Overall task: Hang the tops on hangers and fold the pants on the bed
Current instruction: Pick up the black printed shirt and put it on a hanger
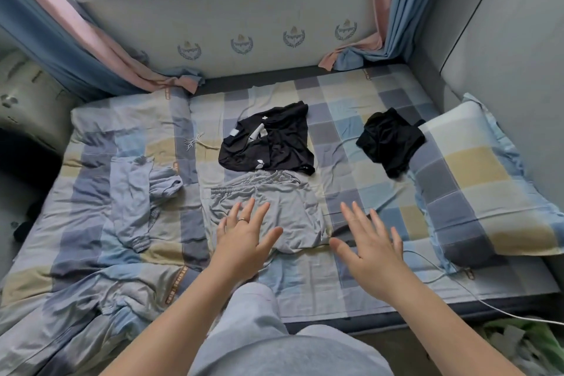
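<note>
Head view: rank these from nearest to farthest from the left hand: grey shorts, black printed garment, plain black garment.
From the left hand:
1. grey shorts, right at the fingertips, mid-bed.
2. black printed garment, just beyond the shorts, toward the window.
3. plain black garment, off to the right, against the pillow.
</note>
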`<control>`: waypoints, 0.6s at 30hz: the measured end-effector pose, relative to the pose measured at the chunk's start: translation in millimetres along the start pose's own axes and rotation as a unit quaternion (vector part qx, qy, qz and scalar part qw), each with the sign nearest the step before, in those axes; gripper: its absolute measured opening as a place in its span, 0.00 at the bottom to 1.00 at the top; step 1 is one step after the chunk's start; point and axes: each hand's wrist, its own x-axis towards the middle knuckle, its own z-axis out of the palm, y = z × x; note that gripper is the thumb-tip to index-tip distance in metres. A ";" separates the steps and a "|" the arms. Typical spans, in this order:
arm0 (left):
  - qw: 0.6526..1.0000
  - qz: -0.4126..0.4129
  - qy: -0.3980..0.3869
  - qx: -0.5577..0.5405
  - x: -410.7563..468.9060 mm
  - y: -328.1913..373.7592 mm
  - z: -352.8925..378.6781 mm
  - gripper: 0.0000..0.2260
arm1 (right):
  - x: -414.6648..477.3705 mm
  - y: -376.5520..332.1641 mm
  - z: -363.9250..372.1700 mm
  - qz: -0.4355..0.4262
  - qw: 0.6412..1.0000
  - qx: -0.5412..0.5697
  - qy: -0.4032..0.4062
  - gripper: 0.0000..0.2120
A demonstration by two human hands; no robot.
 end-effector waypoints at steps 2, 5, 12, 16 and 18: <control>1.000 0.008 -0.003 0.004 30.3 -4.6 4.5 0.30 | 19.9 4.1 7.4 0.008 1.000 -0.003 0.005 0.37; 0.999 0.026 -0.016 0.020 81.2 -19.8 11.6 0.30 | 59.4 6.5 23.5 0.027 1.000 -0.012 0.008 0.33; 0.997 0.061 -0.044 0.016 202.9 -104.1 17.0 0.31 | 191.1 -18.3 77.9 0.073 0.997 -0.010 0.017 0.33; 0.991 0.077 -0.101 0.039 253.4 -154.3 -2.6 0.31 | 263.0 -51.3 90.9 0.123 0.992 -0.020 -0.010 0.33; 0.990 0.084 -0.107 0.043 266.2 -171.2 -14.2 0.31 | 287.0 -67.1 92.6 0.129 0.991 -0.019 -0.021 0.33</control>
